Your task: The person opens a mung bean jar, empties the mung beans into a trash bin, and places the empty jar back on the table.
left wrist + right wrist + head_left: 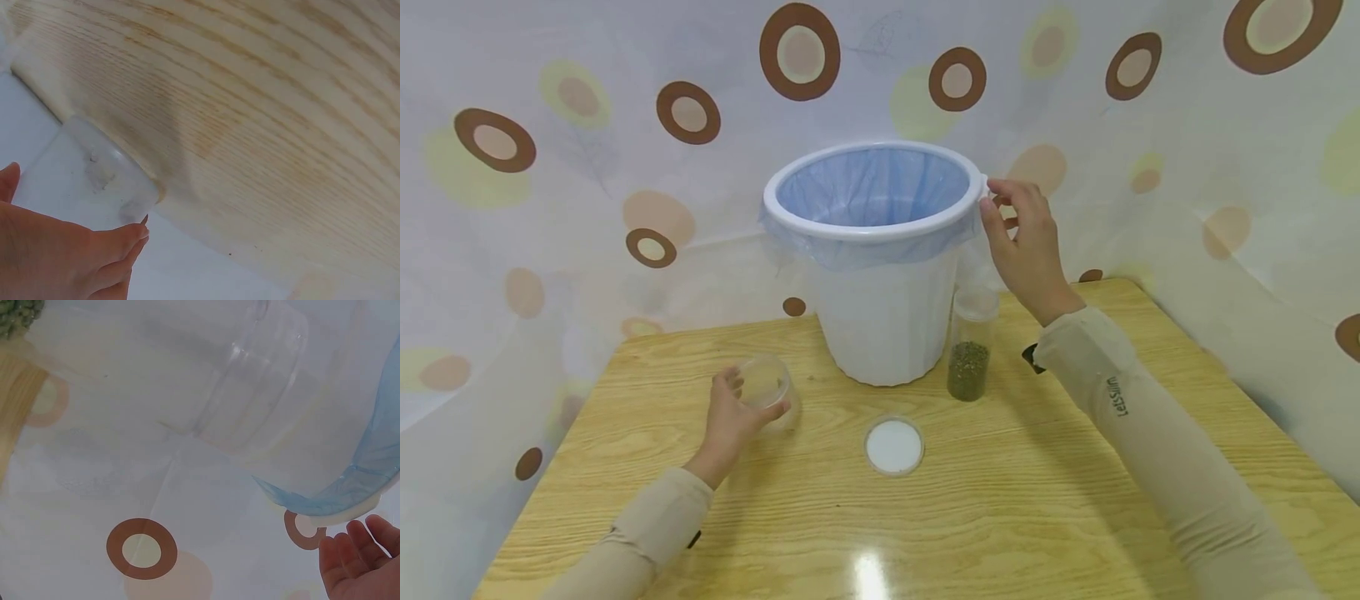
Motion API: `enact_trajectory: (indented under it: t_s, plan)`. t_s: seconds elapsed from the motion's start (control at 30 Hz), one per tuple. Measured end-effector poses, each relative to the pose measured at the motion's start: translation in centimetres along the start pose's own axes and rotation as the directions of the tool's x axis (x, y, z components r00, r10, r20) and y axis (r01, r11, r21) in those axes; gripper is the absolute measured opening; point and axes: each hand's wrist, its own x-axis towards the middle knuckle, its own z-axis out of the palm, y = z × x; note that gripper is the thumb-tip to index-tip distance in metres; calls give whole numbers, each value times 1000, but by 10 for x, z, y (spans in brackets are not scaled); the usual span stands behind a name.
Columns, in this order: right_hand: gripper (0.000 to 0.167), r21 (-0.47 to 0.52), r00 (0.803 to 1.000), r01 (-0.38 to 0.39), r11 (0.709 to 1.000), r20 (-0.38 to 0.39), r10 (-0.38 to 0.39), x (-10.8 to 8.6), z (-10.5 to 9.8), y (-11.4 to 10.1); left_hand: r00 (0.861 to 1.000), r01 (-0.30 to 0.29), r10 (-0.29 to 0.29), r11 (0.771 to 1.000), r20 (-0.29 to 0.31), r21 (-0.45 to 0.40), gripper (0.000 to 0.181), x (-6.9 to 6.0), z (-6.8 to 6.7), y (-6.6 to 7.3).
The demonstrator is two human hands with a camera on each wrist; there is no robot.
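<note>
Many brown rings [688, 112]: scattered across the room's pale backdrop, cream-centred, mixed with peach and yellow-green spots.
Backdrop [730, 50]: hung behind the surface and along both sides, lightly creased, with fold lines at right.
Surface [820, 533]: yellowish wood, grain running mostly crosswise, bright with glare near the middle of the closest part, softly shadowed under the arms.
Left sleeve [655, 517]: beige, wrinkled below the cuff, reaching in from the lower left.
Left grip [730, 429]: curled round the clear cup, thumb on the near right side, fingers on the far left.
Clear cup [94, 178]: see-through, held at the left part of the surface, well to the left of the white disc.
White bin [887, 325]: upright toward the back of the surface, near the middle.
Blue liner [842, 250]: spread inside the bin, folded out over the rim, hanging loosely.
White disc [893, 447]: flat in front of the bin, edged in clear material.
Jar [970, 371]: clear, upright, just right of the bin, partly filled with green flakes.
Right grip [1028, 242]: fingertips at the bin's side handle; cannot tell whether pinching or merely touching.
Right sleeve [1165, 458]: beige, slanting across the right side.
Lettering [1117, 396]: "LetsSlim", dark, printed on the right sleeve.
</note>
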Motion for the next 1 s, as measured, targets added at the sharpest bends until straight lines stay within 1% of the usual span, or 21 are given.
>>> enact_trajectory:
  t_s: [0.2, 0.47, 0.67, 0.83, 0.9, 1.0]
  plan:
    - [34, 11, 1000, 18, 1000, -12, -18, -1, 1, 1, 1000, 16, -15, 1000, 16, -11, 97, -1, 0, -4]
    - [32, 5, 1000, 17, 1000, -19, -17, -6, -1, 1, 1000, 4, -4, 1000, 18, 9, 98, 0, 0, -6]
    - [32, 9, 1000, 23, 1000, -22, -23, -13, -5, 2, 1000, 0, 0, 1000, 18, 6, 103, -1, 0, -6]
    - [33, 0, 1000, 20, 1000, -10, -20, -21, -10, 4, 1000, 7, -7, 1000, 17, -6, 113, -1, -1, -6]
    - [34, -9, 1000, 21, 1000, -7, -21, -25, -13, 5, 1000, 13, -13, 1000, 14, 1, 116, -2, -1, -5]
    - [34, -25, 1000, 13, 1000, 2, -13, -29, -17, 7, 1000, 24, -24, 999, -10, 30, 117, -5, -4, -2]
